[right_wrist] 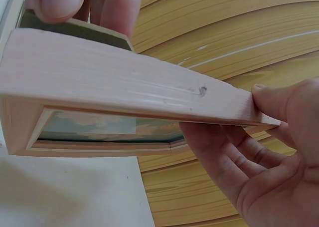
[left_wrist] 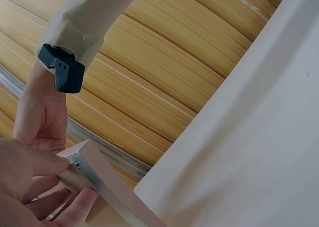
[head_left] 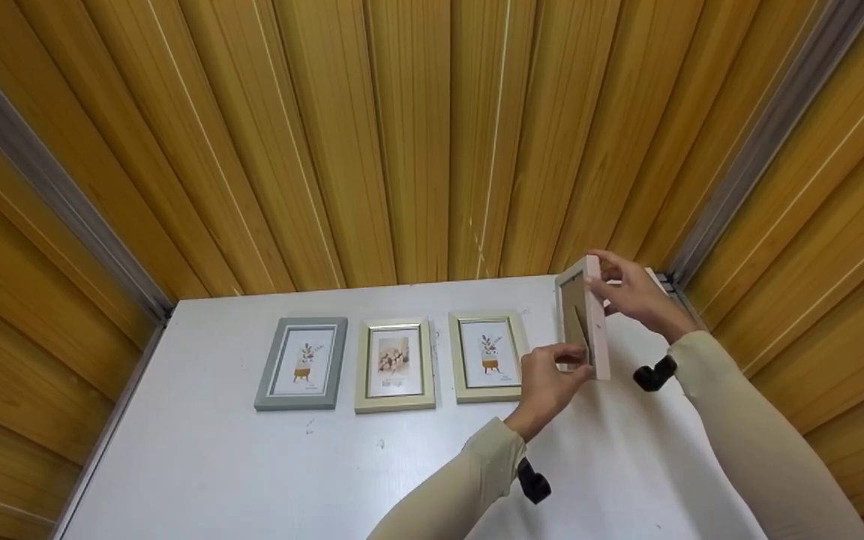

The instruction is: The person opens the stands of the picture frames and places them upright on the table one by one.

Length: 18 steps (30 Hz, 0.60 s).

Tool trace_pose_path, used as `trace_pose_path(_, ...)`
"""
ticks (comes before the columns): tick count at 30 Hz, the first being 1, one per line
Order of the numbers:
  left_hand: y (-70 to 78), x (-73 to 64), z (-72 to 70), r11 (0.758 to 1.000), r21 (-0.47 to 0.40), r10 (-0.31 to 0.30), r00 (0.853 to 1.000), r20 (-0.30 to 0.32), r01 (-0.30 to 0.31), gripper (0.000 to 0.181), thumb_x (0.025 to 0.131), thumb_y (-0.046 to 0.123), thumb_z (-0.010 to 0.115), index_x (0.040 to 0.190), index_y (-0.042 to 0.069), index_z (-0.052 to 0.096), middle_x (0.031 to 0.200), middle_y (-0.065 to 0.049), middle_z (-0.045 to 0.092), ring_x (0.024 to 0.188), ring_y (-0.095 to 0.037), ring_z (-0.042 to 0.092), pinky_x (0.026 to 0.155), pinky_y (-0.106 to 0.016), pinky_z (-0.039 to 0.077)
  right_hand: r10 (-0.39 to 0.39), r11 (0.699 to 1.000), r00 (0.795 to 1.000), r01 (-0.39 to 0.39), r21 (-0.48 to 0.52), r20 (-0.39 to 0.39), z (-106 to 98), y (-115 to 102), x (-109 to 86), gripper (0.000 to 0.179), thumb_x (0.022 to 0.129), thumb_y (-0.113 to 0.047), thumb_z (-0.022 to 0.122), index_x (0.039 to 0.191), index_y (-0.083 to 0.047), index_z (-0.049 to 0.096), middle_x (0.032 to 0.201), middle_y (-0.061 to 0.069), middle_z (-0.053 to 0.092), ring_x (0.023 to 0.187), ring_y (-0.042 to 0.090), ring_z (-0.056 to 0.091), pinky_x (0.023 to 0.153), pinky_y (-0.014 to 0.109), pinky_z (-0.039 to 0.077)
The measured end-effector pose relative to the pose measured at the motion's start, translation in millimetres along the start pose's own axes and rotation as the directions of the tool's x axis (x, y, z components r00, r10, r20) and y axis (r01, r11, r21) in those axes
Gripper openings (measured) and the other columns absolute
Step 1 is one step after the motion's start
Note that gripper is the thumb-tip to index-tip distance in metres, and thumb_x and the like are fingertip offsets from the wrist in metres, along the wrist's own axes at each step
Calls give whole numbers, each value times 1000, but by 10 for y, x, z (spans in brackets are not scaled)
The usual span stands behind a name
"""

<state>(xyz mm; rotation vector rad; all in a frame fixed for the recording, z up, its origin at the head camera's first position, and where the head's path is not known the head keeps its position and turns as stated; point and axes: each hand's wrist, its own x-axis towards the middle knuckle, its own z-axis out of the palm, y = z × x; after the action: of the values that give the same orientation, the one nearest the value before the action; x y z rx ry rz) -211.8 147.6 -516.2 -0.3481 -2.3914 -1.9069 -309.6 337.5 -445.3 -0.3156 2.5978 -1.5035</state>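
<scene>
Plainly, right hand [head_left: 631, 291] grips pink frame [head_left: 598, 330]; left hand [head_left: 546, 384] pinches its stand [right_wrist: 97, 36].

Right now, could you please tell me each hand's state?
Left hand: closed, holding the pink photo frame by its brown easel stand.
Right hand: closed, gripping the same frame's edge.

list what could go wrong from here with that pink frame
The pink frame could slip onto the white table, as fingers alone seem to hold it up.
Its back flap might bend if pushed hard; the left hand has its fingers there.
That hand might also bump the nearest cream frame, close beside it.
</scene>
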Motion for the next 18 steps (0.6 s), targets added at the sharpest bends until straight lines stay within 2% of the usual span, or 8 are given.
trace_pose_path(4,29,13,-51,1000,29,9,1000,-8,-9,23,81,-2,80,103,7,81,95,1,78,87,-8,72,73,-16,54,-4,1000,1000,4,-10,-2,-16,-11,-5,63,105,-29,60,160,-15,33,132,26,54,109,40,59,75,40,62)
trace_pose_path(11,77,35,-148,996,85,40,999,-12,-39,23,81,-4,76,102,3,80,93,-5,79,83,-6,73,73,-15,53,-7,1000,1000,7,-14,10,-41,-4,3,63,107,-19,54,163,-10,26,139,32,49,114,43,57,76,40,62)
trace_pose_path(18,54,58,-284,987,139,78,997,-13,-76,21,82,-2,75,101,6,81,92,-1,79,82,2,70,68,-11,51,-12,1000,1000,12,-2,7,-61,-21,-35,63,106,-25,58,162,-16,31,133,27,52,110,40,58,75,39,62)
